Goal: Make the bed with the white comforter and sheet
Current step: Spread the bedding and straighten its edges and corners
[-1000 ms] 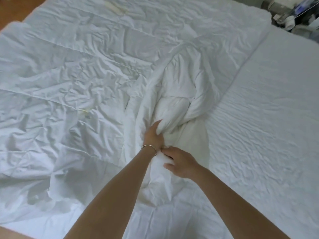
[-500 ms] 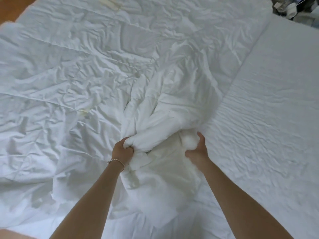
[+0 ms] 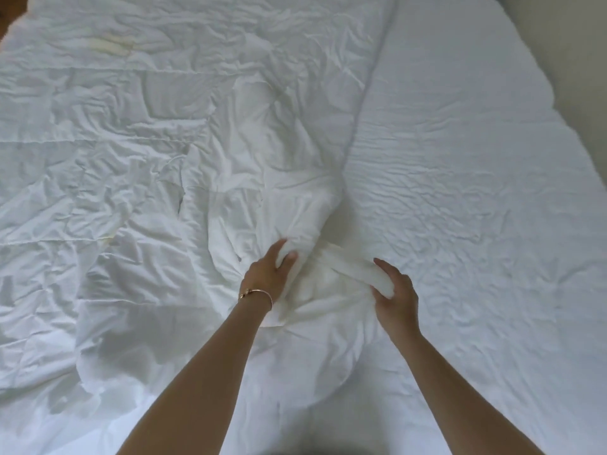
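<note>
Head view: I read the job as early-stage. Comforter [image 3: 138, 152] lies creased over left and centre; sheet [image 3: 460, 165] bare on right. Left hand [image 3: 266, 275] and right hand [image 3: 395, 298] each clench a bunched comforter fold, centre-near. Left to do, imo: spread across right side, flatten bunch, smooth creases.

Brown floor [image 3: 10, 14] top left; grey wall [image 3: 578, 60] right.

comforter [image 3: 279, 178]: white, creased, spread left, corner bunched centre | sheet [image 3: 460, 159]: white, flat, right
</note>
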Demonstrator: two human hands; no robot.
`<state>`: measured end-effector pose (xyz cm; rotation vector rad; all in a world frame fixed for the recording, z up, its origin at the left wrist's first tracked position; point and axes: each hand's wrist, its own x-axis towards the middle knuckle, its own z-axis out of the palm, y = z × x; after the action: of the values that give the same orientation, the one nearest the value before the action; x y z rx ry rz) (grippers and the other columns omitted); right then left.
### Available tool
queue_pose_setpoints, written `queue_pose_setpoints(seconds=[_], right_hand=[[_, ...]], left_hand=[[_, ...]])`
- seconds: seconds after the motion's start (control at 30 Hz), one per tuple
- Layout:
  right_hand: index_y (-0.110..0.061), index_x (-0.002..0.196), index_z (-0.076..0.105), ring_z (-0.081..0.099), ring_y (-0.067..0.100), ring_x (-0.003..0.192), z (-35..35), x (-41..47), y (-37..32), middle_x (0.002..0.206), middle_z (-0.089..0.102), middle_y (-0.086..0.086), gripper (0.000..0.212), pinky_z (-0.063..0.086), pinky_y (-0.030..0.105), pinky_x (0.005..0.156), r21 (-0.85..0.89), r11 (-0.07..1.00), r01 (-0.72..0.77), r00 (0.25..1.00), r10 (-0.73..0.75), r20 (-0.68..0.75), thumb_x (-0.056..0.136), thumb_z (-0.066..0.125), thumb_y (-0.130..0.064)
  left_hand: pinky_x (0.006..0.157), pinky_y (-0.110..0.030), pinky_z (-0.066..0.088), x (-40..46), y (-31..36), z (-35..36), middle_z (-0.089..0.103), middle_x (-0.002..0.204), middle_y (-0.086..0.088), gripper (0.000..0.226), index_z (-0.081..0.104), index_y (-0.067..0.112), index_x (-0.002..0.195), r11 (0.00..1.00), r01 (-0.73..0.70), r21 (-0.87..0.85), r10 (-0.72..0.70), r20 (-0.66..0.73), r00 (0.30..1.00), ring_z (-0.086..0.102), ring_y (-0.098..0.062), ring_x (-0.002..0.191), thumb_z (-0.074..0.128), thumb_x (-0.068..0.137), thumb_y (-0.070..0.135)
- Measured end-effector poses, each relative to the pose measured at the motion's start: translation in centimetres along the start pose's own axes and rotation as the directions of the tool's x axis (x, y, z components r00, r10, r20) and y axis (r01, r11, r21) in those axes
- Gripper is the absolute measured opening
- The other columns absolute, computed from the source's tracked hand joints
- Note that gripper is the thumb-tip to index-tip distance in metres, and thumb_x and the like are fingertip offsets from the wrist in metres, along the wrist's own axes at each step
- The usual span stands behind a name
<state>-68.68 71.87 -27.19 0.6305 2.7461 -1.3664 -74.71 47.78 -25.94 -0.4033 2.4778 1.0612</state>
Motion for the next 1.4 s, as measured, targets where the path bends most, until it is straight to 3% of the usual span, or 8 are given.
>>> queue_pose_setpoints(seconds=[0.3,0.43,0.57,0.7,0.83,1.0,1.23,1.4], right_hand=[[-0.036,0.135,0.052,0.049,0.010,0.075,-15.2,-5.1,11.7,0.110,0.040,-0.002,0.053,0.037,0.011,0.065,0.071,0.952,-0.298,0.881,0.303,-0.362,0.094,0.051,-0.002],[-0.037,0.137,0.047,0.056,0.023,0.092,-20.3,-4.9,19.0,0.119,0.050,0.003,0.047,0.050,0.035,0.077,-0.374,0.816,-0.441,0.897,0.395,-0.197,0.092,0.059,-0.028],[-0.033,0.147,0.031,0.038,0.028,0.131,-20.7,-4.8,23.4,0.143,0.038,0.005,0.068,0.036,0.042,0.106,-0.474,0.751,-0.460,0.826,0.558,0.083,0.087,0.060,-0.043],[-0.027,0.152,0.023,0.016,0.024,0.147,-20.4,-3.6,23.2,0.159,0.020,0.001,0.079,0.011,0.044,0.120,-0.532,0.826,-0.186,0.970,0.240,0.034,0.087,0.057,-0.055],[-0.023,0.156,-0.001,0.003,0.021,0.151,-18.9,-1.0,22.0,0.161,0.018,0.000,0.102,-0.007,0.049,0.120,-0.586,0.809,0.039,0.943,0.163,0.289,0.083,0.055,-0.068],[-0.035,0.150,0.002,0.064,0.026,0.096,-18.1,0.8,20.8,0.112,0.064,0.006,0.087,0.049,0.036,0.086,-0.309,0.933,-0.184,0.875,0.299,0.381,0.089,0.064,-0.043],[-0.043,0.110,0.058,0.060,0.020,0.103,-26.7,-3.8,28.1,0.100,0.060,-0.013,0.025,0.044,0.031,0.076,-0.015,0.834,-0.552,0.834,0.552,-0.028,0.090,0.059,-0.029],[-0.037,0.124,0.057,0.057,0.023,0.111,-33.3,-6.6,33.3,0.119,0.063,-0.006,0.033,0.042,0.031,0.074,0.040,0.728,-0.685,0.697,0.670,-0.254,0.093,0.051,-0.026]], left_hand=[[0.089,-0.026,0.038,-6.7,10.8,12.3,0.058,0.126,0.003,0.050,0.041,0.037,0.142,0.927,-0.014,-0.374,0.023,0.020,1.000,0.054,-0.019,0.111,0.043,0.095,0.054],[0.086,-0.034,0.043,-9.5,10.9,20.6,0.053,0.126,-0.010,0.067,0.007,0.036,0.152,0.994,0.069,0.080,-0.083,0.195,0.977,0.054,-0.030,0.110,0.045,0.098,0.042],[0.112,-0.041,0.025,-9.7,12.4,26.9,0.016,0.153,-0.011,0.078,-0.022,0.027,0.149,0.542,-0.020,0.840,-0.053,0.058,0.997,0.023,-0.030,0.140,0.037,0.099,0.030],[0.118,-0.038,0.002,-8.0,16.9,30.6,-0.010,0.162,0.001,0.079,-0.014,0.034,0.151,0.188,-0.589,0.786,0.343,0.509,0.789,-0.004,-0.022,0.149,0.044,0.097,0.024],[0.118,-0.036,0.006,-5.7,19.2,32.5,0.016,0.159,0.001,0.073,0.013,0.027,0.152,0.119,-0.687,0.717,0.139,0.673,0.726,0.010,-0.019,0.148,0.051,0.093,0.048],[0.099,-0.032,0.032,-4.5,19.6,32.6,0.051,0.131,0.000,0.040,0.042,0.021,0.130,0.215,-0.751,0.624,0.139,0.741,0.656,0.048,-0.025,0.120,0.051,0.096,0.039],[0.095,-0.034,0.042,-0.4,20.9,31.7,0.059,0.128,0.000,0.039,0.051,0.031,0.127,0.117,-0.726,0.678,-0.005,0.731,0.682,0.055,-0.024,0.117,0.053,0.092,0.049],[0.095,-0.040,0.042,-2.2,30.0,39.4,0.054,0.133,-0.012,0.038,0.048,0.017,0.134,0.078,-0.812,0.578,0.340,0.750,0.567,0.051,-0.032,0.120,0.050,0.098,0.026]])
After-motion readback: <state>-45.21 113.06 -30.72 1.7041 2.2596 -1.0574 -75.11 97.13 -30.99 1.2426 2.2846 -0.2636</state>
